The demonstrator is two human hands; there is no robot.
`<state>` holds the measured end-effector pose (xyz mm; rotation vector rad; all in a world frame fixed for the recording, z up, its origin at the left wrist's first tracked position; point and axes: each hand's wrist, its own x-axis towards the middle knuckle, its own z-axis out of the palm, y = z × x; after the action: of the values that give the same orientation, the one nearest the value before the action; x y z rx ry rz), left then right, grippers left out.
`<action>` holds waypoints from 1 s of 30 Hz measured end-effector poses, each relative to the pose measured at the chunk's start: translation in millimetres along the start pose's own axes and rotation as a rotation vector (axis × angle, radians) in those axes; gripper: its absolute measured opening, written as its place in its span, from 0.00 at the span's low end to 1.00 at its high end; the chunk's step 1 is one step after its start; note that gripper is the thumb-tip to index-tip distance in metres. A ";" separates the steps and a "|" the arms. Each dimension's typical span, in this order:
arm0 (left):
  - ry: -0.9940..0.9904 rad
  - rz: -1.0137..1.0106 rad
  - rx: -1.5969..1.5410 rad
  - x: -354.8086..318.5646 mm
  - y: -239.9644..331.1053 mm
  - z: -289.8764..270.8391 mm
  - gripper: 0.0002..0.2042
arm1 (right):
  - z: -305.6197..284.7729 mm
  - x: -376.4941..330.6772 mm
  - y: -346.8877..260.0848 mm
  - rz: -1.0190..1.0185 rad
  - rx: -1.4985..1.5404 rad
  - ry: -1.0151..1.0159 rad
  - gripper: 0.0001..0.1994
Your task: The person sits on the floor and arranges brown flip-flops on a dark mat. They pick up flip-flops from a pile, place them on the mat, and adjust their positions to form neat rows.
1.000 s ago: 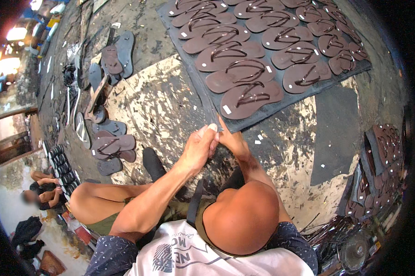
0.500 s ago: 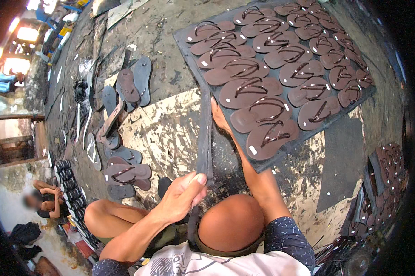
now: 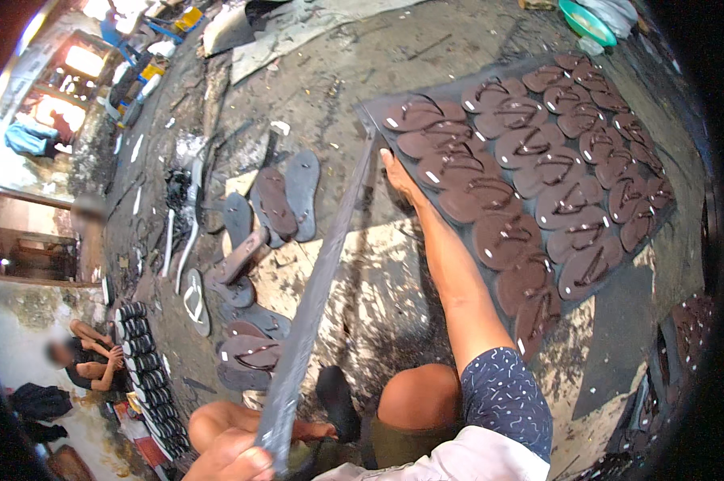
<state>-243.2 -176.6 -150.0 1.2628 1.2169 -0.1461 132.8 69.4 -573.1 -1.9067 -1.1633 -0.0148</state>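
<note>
Clock directions are taken from the centre of the view. Nearest, at 7 o'clock, my left hand [image 3: 232,458] is closed on the near end of a long grey strip [image 3: 318,297], thumb on top. The strip runs taut from there toward 12 o'clock, clear of the floor for most of its length. At 12 o'clock, my right hand [image 3: 400,178] is at the left edge of the dark mat [image 3: 450,90]; its fingers are partly hidden, so I cannot tell whether they grip.

Progress, by judgement: the strip is free along nearly the whole left edge. Its far end is blurred but appears joined at the mat's far-left corner; that join is what is left.

The mat lies from 12 to 4 o'clock, with brown thong sandals [image 3: 502,236] in rows on it, straps fitted. Loose sandals [image 3: 250,353] lie at 8 o'clock. Farther off, a green basin [image 3: 590,24] stands at 1 o'clock.
</note>
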 end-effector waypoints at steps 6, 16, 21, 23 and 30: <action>0.587 0.277 0.137 -84.7 25.3 -104.6 0.25 | 45.4 64.6 -41.4 0.532 0.506 -0.607 0.27; 1.346 0.907 1.243 -23.0 183.6 -424.9 0.23 | -88.6 26.6 -69.0 0.321 0.545 -0.651 0.20; 1.701 0.585 1.417 91.9 169.1 -487.9 0.20 | -263.5 -9.8 -12.2 0.482 0.368 -0.465 0.20; 1.481 0.204 1.569 154.7 148.3 -527.4 0.16 | -296.2 -44.1 8.3 0.543 0.405 -0.406 0.19; 0.327 0.388 0.306 420.9 -60.2 26.7 0.40 | -427.4 -178.8 61.6 0.831 0.363 0.028 0.17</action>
<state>-88.9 -6.4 -508.7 1.8208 1.2277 0.1721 248.5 -359.0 -426.3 -1.9047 -0.2565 0.5773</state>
